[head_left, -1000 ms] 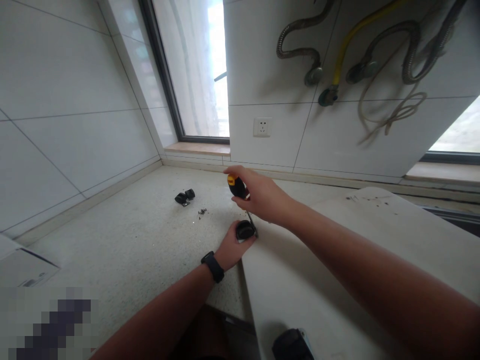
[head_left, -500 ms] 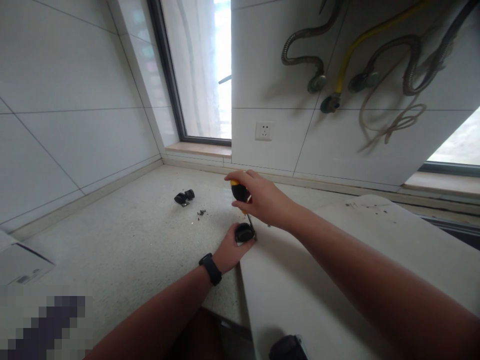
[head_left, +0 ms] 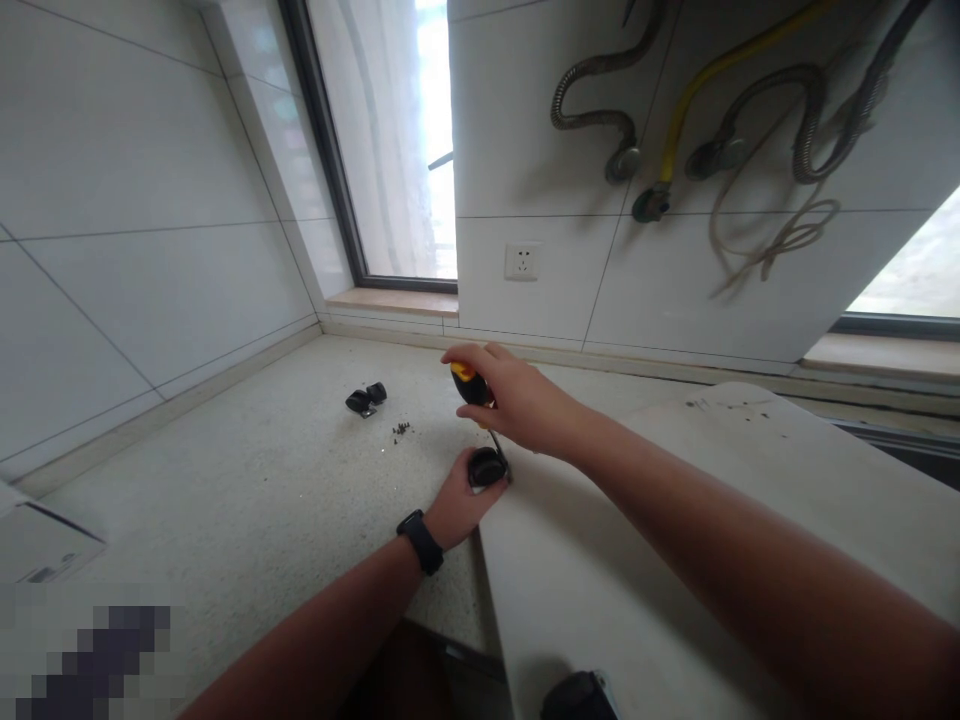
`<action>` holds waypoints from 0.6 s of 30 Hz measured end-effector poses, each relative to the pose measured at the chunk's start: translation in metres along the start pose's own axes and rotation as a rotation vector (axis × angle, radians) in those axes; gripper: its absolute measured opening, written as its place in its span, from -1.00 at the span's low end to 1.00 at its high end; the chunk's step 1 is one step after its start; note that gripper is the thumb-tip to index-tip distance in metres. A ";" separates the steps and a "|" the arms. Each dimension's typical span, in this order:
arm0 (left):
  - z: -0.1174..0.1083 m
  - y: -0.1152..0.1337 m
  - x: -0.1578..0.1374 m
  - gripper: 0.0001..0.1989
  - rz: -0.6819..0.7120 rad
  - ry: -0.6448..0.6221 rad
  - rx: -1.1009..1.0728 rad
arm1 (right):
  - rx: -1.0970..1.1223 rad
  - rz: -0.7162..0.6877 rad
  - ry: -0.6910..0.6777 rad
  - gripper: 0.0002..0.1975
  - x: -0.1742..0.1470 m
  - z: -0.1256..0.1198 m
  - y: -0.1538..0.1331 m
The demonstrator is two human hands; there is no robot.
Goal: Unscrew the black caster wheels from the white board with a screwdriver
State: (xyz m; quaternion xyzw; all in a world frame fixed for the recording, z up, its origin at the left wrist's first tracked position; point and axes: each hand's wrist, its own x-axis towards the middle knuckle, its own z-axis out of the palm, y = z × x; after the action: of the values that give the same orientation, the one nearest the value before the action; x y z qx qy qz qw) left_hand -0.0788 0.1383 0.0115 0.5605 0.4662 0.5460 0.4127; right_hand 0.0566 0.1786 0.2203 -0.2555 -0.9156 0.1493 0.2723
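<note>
My right hand [head_left: 517,400] is closed around the yellow and black handle of a screwdriver [head_left: 469,384]. Its shaft points down to the metal plate of a black caster wheel [head_left: 487,467] at the corner of a white board [head_left: 600,590]. My left hand [head_left: 457,502], with a dark band on the wrist, grips that caster from the left and holds it against the board. The screw under the tip is too small to make out. Another black caster [head_left: 577,695] sits on the board near the bottom edge.
Loose black casters [head_left: 365,400] lie on the speckled counter [head_left: 300,500], beside a small pile of dark screws [head_left: 401,432]. A white box [head_left: 49,540] stands at the left. Behind are a wall socket [head_left: 522,262], a yellow hose [head_left: 701,80] and metal flexible hoses [head_left: 589,68].
My right hand and the screwdriver handle have tilted slightly to the left. The left hand stays on the caster. The whole view has shifted a little.
</note>
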 end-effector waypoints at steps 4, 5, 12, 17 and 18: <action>0.000 0.002 0.000 -0.60 -0.005 -0.003 0.003 | 0.072 -0.028 0.016 -0.35 0.000 -0.003 -0.003; 0.000 0.002 0.000 -0.61 0.002 -0.001 0.016 | 0.078 -0.015 0.017 -0.32 0.000 -0.004 -0.003; -0.001 0.000 0.000 -0.62 0.005 -0.003 0.041 | -0.009 0.036 0.034 -0.44 0.000 -0.001 0.000; -0.001 0.001 -0.001 -0.62 -0.003 -0.016 0.012 | -0.013 0.037 0.035 -0.42 0.000 -0.004 0.000; 0.000 0.001 -0.001 -0.62 -0.001 -0.016 0.009 | 0.015 0.036 0.040 -0.40 0.000 -0.005 -0.001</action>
State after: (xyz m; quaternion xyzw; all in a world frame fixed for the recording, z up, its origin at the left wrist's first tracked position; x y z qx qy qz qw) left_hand -0.0791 0.1373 0.0128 0.5665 0.4656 0.5392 0.4142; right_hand 0.0591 0.1782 0.2243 -0.2729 -0.9040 0.1560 0.2897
